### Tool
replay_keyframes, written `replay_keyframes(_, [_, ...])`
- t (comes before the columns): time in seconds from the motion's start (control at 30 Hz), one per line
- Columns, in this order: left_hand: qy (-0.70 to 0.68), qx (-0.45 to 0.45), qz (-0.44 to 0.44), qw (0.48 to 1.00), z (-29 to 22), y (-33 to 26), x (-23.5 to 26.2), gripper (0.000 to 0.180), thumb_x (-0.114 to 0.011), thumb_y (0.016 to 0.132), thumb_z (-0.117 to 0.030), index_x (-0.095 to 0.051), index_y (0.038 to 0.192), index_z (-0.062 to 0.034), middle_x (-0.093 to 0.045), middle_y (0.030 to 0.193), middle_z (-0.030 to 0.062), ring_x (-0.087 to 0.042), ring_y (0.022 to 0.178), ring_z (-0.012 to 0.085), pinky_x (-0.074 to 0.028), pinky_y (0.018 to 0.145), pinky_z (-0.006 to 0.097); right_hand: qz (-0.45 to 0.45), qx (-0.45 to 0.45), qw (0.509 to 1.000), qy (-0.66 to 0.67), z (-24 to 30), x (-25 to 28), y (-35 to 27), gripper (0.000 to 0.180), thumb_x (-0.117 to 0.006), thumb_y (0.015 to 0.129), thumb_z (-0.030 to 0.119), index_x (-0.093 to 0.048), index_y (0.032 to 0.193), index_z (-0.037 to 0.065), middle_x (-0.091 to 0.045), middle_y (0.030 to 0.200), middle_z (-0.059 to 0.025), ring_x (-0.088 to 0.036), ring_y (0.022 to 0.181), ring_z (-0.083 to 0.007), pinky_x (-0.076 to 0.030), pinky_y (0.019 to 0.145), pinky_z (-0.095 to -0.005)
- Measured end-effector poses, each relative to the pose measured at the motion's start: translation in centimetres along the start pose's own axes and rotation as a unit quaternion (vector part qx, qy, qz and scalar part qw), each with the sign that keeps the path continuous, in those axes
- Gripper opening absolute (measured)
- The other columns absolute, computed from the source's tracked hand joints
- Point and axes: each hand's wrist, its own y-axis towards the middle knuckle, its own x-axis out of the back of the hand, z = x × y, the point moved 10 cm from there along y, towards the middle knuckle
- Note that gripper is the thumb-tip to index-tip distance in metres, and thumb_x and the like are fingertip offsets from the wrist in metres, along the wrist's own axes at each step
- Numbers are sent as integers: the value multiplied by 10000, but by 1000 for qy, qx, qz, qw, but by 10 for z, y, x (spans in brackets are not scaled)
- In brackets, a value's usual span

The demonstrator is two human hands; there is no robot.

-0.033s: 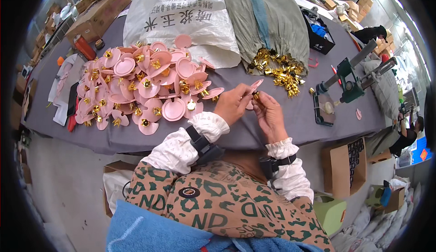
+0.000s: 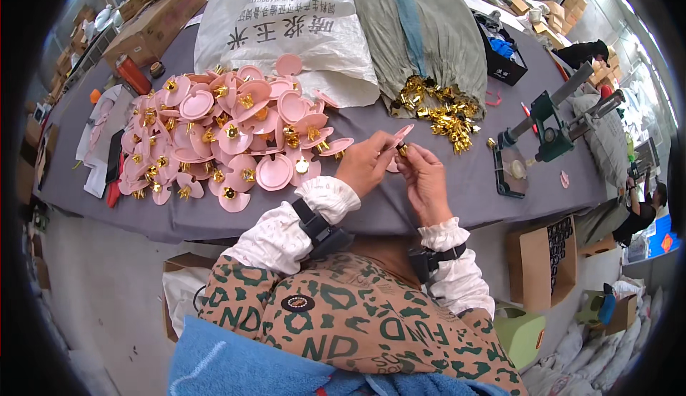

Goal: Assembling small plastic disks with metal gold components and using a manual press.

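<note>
My left hand (image 2: 366,162) is closed on a pink plastic disc (image 2: 404,133), whose edge shows above the fingertips. Close against it, my right hand (image 2: 423,182) pinches a small gold metal clip (image 2: 403,149). The two hands meet over the table's front part, and their fingers hide most of where disc and clip touch. To the left spreads a heap of pink discs (image 2: 273,172), many with gold clips on them. Beyond my right hand lies a pile of loose gold clips (image 2: 454,128), spilling from the mouth of a grey-green sack (image 2: 436,32).
A green hand press (image 2: 550,135) stands on the grey cloth (image 2: 343,214) at right. A white woven sack (image 2: 286,32) lies behind the heap. Also around are a black box (image 2: 504,64), a red bottle (image 2: 133,74), a phone (image 2: 114,157) and a carton (image 2: 529,271) below the table.
</note>
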Motion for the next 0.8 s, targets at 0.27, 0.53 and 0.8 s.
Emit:
replay_keyframes(0.27, [-113, 76, -126, 983, 17, -14, 18, 129, -603, 936, -139, -594, 981, -20, -663, 767, 141, -676, 696, 232, -506, 635, 323, 31, 392, 849, -353, 52, -46, -34, 164, -714, 821, -34, -713, 982, -6, -686, 1029, -98, -645, 905, -132, -535, 780, -242])
replay_keyframes(0.53, [43, -29, -55, 997, -6, -15, 15, 178, -606, 912, -71, -592, 1076, -5, -684, 874, 143, -683, 765, 260, -520, 660, 319, -3, 271, 928, -254, 33, -27, -22, 155, -709, 831, -23, -716, 985, -12, -692, 997, -72, -637, 875, -119, -529, 756, -239])
replay_keyframes(0.8, [54, -154, -91, 982, -30, -24, 36, 179, -611, 900, -55, -615, 1076, -21, -672, 905, 154, -674, 808, 300, -517, 682, 355, -1, -11, 1000, 12, -13, -22, -9, 198, -683, 878, 57, -646, 1045, -42, -696, 925, -115, -687, 816, -169, -582, 699, -257])
